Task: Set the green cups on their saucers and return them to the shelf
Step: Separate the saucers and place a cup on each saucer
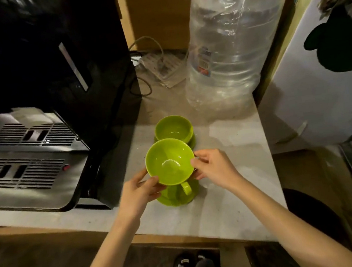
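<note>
Green cup (170, 161) is up off the desk (223, 205), caught between both hands: the left hand (138, 190) has thumb and fingers clamped on the rim nearest the coffee machine (34, 106), the right hand (213, 164) pinches the opposite rim with its fingertips. Mouth faces up, bowl looks empty, held level. Straight beneath it, just under the hands, sits the green saucer (174, 200) on the desk, and a handle (186, 187) shows there too, pointing back toward the person; whether it belongs to the held cup or to another one below, I cannot tell. That vertical line is the whole story: cup above, saucer directly below, so the coming move reads as a plain drop, no sideways travel needed. Both hands are equally close, one on each side. Beyond the hands, farther from the person, a second green cup (173, 129) already rests on its own saucer, near the big plastic bottle (233, 44). No shelf in sight.
</note>
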The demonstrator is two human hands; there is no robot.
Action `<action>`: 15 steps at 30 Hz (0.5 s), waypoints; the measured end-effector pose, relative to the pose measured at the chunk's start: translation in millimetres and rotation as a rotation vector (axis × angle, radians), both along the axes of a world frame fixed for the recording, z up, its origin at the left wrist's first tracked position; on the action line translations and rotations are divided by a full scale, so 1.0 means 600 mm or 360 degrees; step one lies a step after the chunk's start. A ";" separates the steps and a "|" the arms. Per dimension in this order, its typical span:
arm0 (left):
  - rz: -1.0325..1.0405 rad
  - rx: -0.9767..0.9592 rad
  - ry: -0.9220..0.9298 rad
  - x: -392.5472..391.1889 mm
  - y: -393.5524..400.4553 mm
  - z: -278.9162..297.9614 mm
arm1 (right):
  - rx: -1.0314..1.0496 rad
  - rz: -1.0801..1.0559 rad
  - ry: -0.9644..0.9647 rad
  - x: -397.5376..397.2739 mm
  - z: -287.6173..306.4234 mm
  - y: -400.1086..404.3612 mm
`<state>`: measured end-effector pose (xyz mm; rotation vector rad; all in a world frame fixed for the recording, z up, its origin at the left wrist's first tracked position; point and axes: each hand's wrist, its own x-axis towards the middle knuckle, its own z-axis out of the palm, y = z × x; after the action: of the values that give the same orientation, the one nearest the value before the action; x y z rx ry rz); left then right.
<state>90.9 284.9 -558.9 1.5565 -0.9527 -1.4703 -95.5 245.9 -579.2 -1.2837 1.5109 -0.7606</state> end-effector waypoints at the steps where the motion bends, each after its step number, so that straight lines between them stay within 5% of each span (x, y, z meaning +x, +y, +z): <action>1: 0.0009 0.0020 -0.0010 0.003 0.005 -0.006 | 0.0019 0.0011 0.0016 0.005 -0.007 0.003; 15: 0.0013 0.0199 -0.0031 0.000 0.024 -0.050 | 0.0107 0.0084 0.0215 0.004 -0.045 0.028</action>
<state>91.0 299.1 -588.8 1.6649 -0.8784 -1.5369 -93.0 262.9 -606.1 -1.3410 1.5898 -0.5942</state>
